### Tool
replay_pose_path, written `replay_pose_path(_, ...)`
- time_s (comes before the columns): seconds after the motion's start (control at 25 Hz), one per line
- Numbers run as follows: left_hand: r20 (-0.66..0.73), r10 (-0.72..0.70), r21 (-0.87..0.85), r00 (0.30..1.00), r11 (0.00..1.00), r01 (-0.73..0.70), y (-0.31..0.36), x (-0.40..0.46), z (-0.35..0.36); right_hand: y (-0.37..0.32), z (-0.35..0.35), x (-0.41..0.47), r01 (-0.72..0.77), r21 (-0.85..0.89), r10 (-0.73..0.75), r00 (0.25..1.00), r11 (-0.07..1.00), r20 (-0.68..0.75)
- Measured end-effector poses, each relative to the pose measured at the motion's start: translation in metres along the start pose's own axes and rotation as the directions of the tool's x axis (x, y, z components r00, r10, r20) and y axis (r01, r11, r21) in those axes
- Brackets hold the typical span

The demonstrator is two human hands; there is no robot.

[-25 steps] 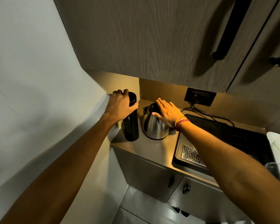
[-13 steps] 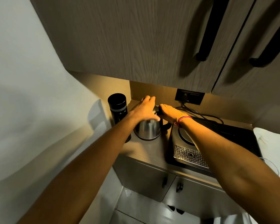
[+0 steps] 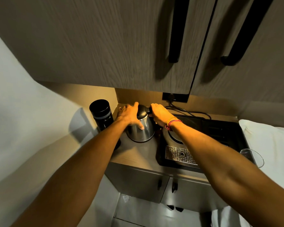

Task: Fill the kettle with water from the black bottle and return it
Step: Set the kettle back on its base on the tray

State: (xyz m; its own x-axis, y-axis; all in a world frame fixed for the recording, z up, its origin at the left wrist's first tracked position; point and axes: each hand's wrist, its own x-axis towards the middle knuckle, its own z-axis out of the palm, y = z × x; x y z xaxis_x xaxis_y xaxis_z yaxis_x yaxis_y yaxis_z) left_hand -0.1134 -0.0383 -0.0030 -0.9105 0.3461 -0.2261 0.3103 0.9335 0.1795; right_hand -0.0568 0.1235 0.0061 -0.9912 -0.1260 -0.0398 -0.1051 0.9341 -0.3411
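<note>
A steel kettle (image 3: 143, 131) with a black lid stands on the counter (image 3: 138, 154), left of the black tray. My left hand (image 3: 129, 115) wraps its upper left side, thumb on the steel body. Its black handle at the top right is gripped by my right hand (image 3: 160, 113). The black bottle (image 3: 102, 114) stands upright and capped just left of the kettle, touched by neither hand; my left forearm hides its base.
A black tray (image 3: 220, 131) with a round kettle base and a metal drip grate (image 3: 180, 154) sits right of the kettle. A wall socket (image 3: 175, 97) with a cord is behind. A glass (image 3: 252, 156) stands at the right edge. Cupboards hang low overhead.
My left hand let go of the black bottle and moved right onto the kettle's body. My right hand shifted from the lid to the handle. The view tilted upward.
</note>
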Motion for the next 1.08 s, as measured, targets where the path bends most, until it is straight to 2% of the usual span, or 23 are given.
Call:
replay_pose_path(0.24,-0.092,0.09,-0.01,0.992,0.996,-0.091,0.04,0.008,-0.026,0.019,-0.049,-0.026,0.031,0.06,-0.02,0.985,0.998,-0.172)
replay_pose_path(0.36,-0.104,0.159,-0.006,0.982,0.987,-0.161,0.07,0.014,-0.036,0.049,-0.06,-0.033,-0.049,0.054,0.058,0.983,0.997,-0.173)
replay_pose_path(0.48,-0.105,0.224,-0.008,0.969,0.974,-0.226,0.103,0.019,-0.037,0.088,-0.064,-0.029,-0.146,0.034,0.149,0.983,0.989,-0.107)
replay_pose_path(0.84,-0.075,0.357,-0.003,0.931,0.934,-0.358,0.179,0.023,-0.009,0.159,-0.067,-0.069,-0.249,0.074,0.258,0.954,0.966,-0.155)
replay_pose_path(1.08,-0.064,0.355,0.067,0.932,0.934,-0.351,0.19,0.025,0.0,0.174,-0.061,-0.077,-0.253,0.069,0.261,0.953,0.965,-0.154)
